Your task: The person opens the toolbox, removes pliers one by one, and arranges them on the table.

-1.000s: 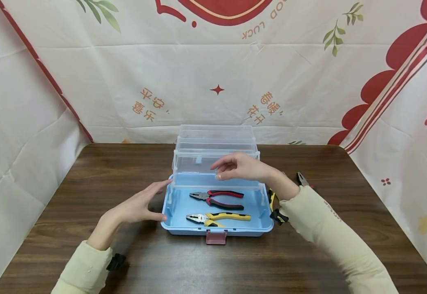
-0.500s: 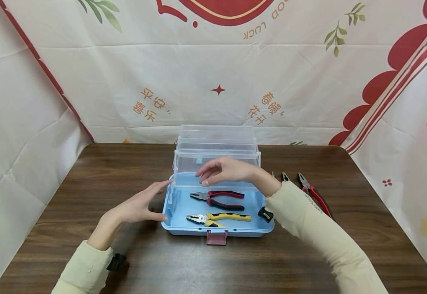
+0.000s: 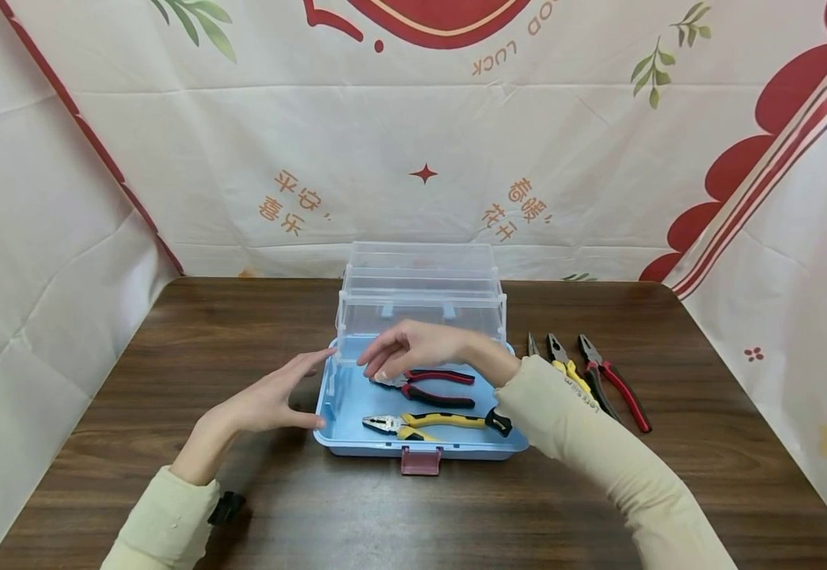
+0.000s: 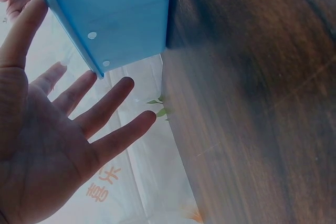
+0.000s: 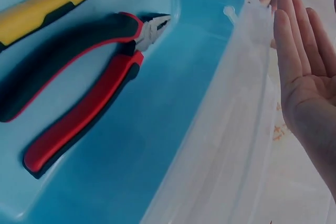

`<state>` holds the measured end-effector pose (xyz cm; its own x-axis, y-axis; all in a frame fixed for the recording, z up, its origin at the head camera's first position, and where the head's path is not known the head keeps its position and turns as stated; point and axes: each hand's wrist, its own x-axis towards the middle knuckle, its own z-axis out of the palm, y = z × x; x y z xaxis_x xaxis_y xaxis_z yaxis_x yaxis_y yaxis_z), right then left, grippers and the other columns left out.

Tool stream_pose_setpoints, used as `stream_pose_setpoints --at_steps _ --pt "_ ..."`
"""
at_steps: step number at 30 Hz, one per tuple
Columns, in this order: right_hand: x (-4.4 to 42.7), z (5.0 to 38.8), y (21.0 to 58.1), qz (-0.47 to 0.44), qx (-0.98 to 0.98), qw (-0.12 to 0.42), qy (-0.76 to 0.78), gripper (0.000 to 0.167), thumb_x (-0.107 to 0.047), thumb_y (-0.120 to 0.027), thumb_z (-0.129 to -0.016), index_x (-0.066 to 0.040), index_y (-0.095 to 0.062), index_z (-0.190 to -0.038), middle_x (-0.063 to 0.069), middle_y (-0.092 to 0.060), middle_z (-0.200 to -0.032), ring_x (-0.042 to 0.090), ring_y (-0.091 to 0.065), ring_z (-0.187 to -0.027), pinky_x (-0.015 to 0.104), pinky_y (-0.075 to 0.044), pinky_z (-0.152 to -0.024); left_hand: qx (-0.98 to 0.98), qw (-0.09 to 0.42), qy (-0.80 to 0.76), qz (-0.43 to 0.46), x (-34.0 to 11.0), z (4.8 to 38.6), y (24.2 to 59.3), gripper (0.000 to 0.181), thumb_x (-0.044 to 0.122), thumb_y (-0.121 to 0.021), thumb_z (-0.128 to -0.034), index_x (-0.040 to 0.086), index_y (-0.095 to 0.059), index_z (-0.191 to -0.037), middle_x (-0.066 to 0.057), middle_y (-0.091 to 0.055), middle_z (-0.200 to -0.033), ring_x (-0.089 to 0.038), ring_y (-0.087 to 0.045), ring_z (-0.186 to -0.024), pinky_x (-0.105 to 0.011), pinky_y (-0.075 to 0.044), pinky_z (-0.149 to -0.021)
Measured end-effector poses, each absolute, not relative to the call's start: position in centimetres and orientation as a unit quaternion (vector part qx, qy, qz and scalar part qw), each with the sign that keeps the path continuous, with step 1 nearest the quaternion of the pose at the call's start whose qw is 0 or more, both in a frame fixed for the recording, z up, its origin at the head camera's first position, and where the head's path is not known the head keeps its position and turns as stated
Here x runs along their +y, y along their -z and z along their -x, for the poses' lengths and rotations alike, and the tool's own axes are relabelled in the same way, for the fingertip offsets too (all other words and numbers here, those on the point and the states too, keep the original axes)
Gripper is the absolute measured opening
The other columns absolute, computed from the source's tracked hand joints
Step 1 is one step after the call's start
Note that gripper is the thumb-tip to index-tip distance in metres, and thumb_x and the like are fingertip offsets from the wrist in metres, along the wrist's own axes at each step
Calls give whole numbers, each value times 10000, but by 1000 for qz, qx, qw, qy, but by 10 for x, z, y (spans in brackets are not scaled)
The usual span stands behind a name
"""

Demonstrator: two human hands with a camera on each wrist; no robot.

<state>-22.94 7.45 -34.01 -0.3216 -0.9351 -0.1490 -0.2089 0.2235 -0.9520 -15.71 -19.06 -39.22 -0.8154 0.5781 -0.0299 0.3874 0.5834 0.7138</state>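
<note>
A light-blue toolbox (image 3: 356, 450) stands with its clear trays (image 3: 423, 277) folded up at the back. Inside lie red-and-black pliers (image 3: 449, 401) and, nearer the front, yellow-and-black pliers (image 3: 449, 420). My left hand (image 3: 263, 405) has its fingers spread at the box's left side, the thumb on the rim; the left wrist view shows its palm (image 4: 52, 135) holding nothing. Over the box's back half hovers my right hand (image 3: 420, 348), fingers relaxed and without anything in them. It partly covers the head of the red pliers, whose handle (image 5: 89, 114) shows fully in the right wrist view.
On the brown table (image 3: 278, 507), right of the box, lie more red-and-black pliers (image 3: 627, 390), yellow-and-black pliers (image 3: 568, 370) and another metal tool tip (image 3: 532, 343), partly behind the right sleeve. A maroon latch (image 3: 420, 462) hangs at the box front. Printed cloth (image 3: 420, 127) rises behind.
My right hand has moved left and down toward the red pliers' head, and its sleeve has uncovered the tools on the right. My left hand has stayed at the rim.
</note>
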Motion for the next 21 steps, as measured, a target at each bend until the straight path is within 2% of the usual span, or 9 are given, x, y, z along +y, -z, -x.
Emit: stream_pose_setpoints --at_steps 3,15,21 --pt "73 227 343 429 670 411 444 372 -21 -546 -862 72 -462 -1212 133 -578 -1091 193 -550 -996 328 -424 -835 879 130 -366 -276 -190 157 392 892 309 -739 -710 213 -185 -1403 -68 -242 -1383 -314 -322 -1204 -510 -298 -914" --pt "69 218 350 443 667 476 363 454 -38 -512 -880 38 -363 -1302 214 -458 -1222 174 -506 -1050 279 -410 -846 879 128 -363 -282 -191 157 391 887 298 -733 -719 208 -181 -1407 -61 -248 -1381 -299 -329 -1199 -508 -310 -903" --pt "61 215 357 436 692 490 302 466 -97 -527 -885 -16 -372 -1318 155 -461 -1232 109 -490 -1045 243 -401 -839 877 131 -366 -282 -190 157 392 890 292 -737 -716 206 -182 -1406 -66 -246 -1381 -308 -327 -1200 -508 -307 -907"
